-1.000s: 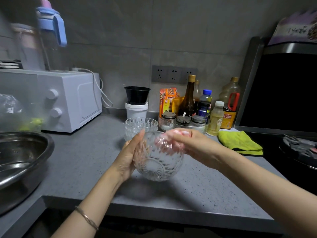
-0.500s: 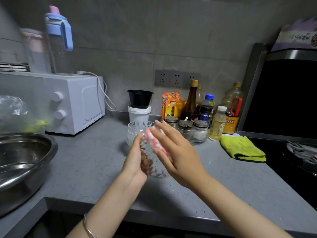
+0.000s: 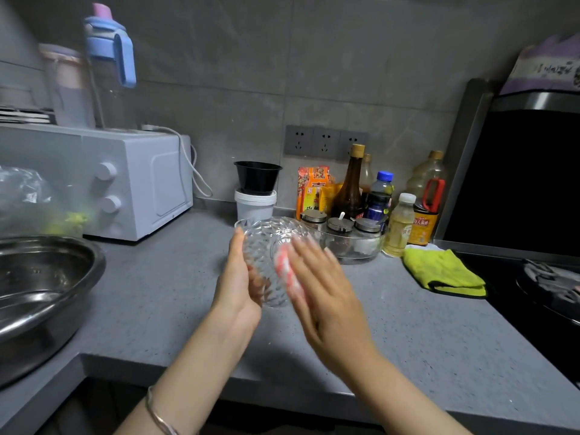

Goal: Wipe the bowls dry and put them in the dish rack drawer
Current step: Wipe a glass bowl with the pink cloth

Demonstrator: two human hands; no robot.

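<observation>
Bowl [image 3: 266, 240] turned; L fingers [image 3: 240, 255] cup it, R fingers [image 3: 309, 255] inside.

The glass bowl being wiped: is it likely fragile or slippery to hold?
Probably fragile: the glass bowl looks clear and rigid, held above a hard countertop. Its faceted surface likely helps the left hand grip, though wetness could make it slippery.

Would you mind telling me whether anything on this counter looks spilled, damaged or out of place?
Nothing stands out: the glass bowl looks intact in the left hand, and the green cloth lies rumpled on the counter.
</observation>
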